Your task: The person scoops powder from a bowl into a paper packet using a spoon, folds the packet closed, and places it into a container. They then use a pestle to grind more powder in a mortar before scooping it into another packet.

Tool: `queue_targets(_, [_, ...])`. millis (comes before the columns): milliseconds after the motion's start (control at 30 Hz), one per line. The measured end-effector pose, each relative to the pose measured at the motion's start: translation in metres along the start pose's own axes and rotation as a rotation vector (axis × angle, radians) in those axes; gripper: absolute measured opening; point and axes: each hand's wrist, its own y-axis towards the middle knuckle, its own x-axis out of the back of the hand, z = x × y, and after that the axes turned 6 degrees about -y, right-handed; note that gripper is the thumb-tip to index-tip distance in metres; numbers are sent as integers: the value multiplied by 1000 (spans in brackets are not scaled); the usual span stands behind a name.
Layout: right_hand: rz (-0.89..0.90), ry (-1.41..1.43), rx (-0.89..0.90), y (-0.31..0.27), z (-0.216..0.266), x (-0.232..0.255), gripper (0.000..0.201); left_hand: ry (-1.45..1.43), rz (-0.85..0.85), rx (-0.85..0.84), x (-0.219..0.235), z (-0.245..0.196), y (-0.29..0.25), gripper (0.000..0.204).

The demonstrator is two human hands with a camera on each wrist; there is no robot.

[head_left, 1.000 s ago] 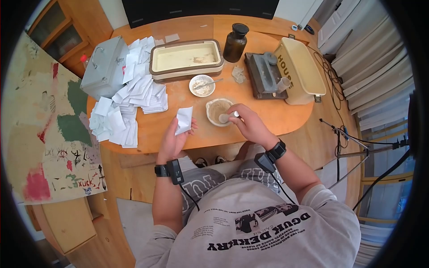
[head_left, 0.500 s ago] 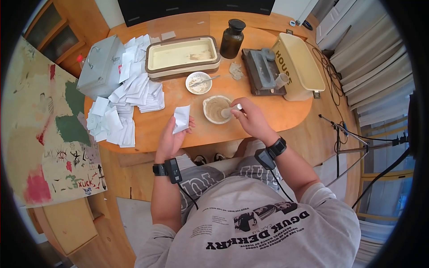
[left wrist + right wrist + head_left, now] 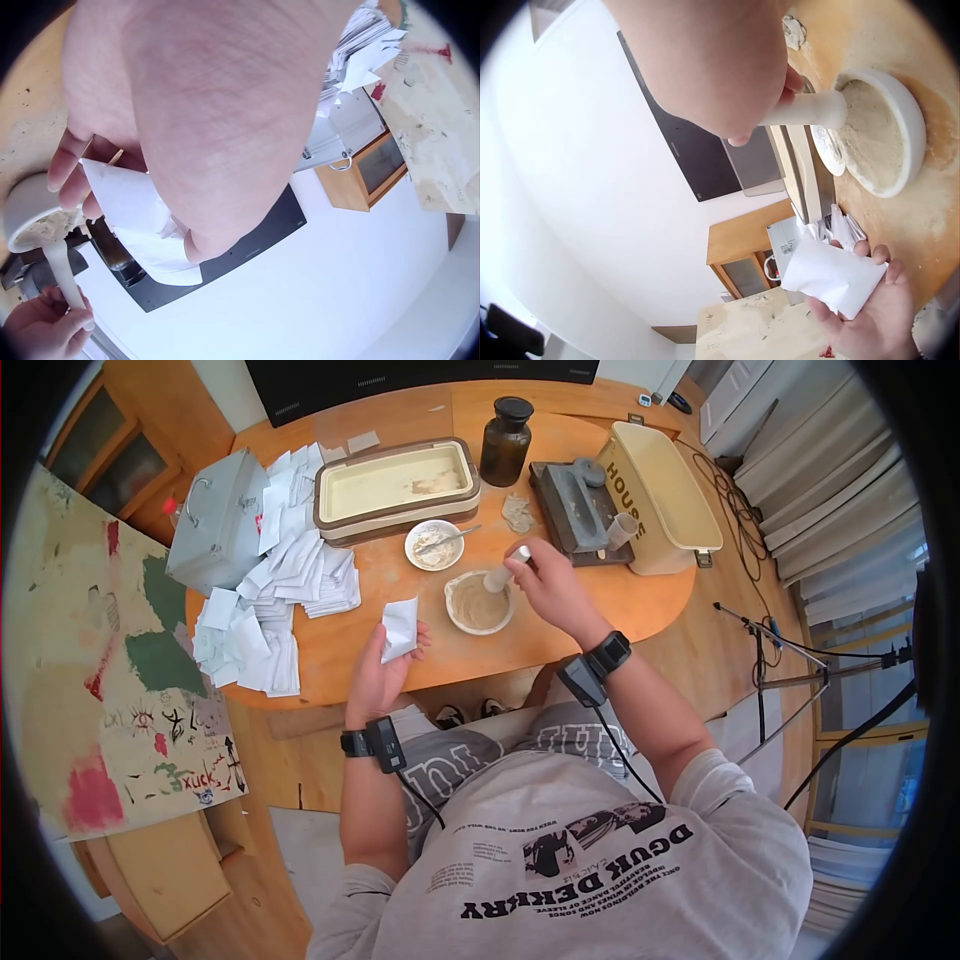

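Note:
In the head view my left hand (image 3: 383, 672) holds a folded white paper packet (image 3: 400, 630) up near the table's front edge. The left wrist view has the thumb across the packet's near face, with fingers behind it. My right hand (image 3: 556, 592) grips a white pestle (image 3: 814, 109) by its handle. The pestle's thick end is at the inner side of a white mortar (image 3: 913, 131). Pale brown powder (image 3: 870, 139) coats the mortar's inside, seen closely in the right wrist view.
Behind the mortar stands a small white bowl (image 3: 434, 564) with a spoon in it. Piled paper packets (image 3: 300, 575) lie left by a metal case (image 3: 215, 520). Farther back are a cream tray (image 3: 390, 480), a dark jar (image 3: 506, 445), a grey grinding stone (image 3: 572, 510) and a yellow bin (image 3: 665, 510).
My right hand has lifted and tilted the pestle, its thick end shifting toward the mortar's far right side. The left hand keeps the packet in much the same place. The head view has shifted slightly.

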Motion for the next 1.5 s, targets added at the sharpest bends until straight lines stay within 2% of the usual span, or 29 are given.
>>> queue_targets(133, [69, 10, -35, -3, -3, -14, 17, -26, -16, 10, 3, -3, -4, 47])
queue_targets(233, [61, -42, -13, 3, 12, 1, 16, -12, -2, 29, 2, -2, -4, 47])
queue_targets(300, [5, -79, 71, 7, 24, 2, 18, 1, 3, 18, 1, -1, -2, 48])
queue_targets(400, [1, -104, 123, 13, 15, -14, 19, 6, 11, 6, 0, 0, -1, 47])
queue_targets(533, [89, -35, 67, 11, 13, -23, 19, 29, 1, -32, 0, -3, -5, 44])
queue_targets(633, [89, -49, 32, 6, 24, -15, 18, 118, -29, -70, -1, -9, -9, 41])
queue_targets(700, [80, -86, 113, 2, 29, -10, 19, 217, -40, -98, -1, -11, -8, 41])
queue_targets(800, [107, -105, 162, -6, 19, -19, 18, 178, -70, -117, -10, -14, -5, 40])
queue_targets(933, [123, -39, 31, -11, 29, -13, 18, 134, -75, -129, -11, -14, -7, 43])
queue_targets(1200, [-64, -67, 73, 19, 13, -9, 17, 113, -98, -126, -14, -12, -6, 44])
queue_targets(1433, [-1, -107, 140, 18, 12, -21, 17, 142, -110, -112, -16, -16, -8, 40])
queue_targets(1500, [32, -120, 134, 12, 9, -21, 18, 175, -65, -100, -9, -14, -8, 45])
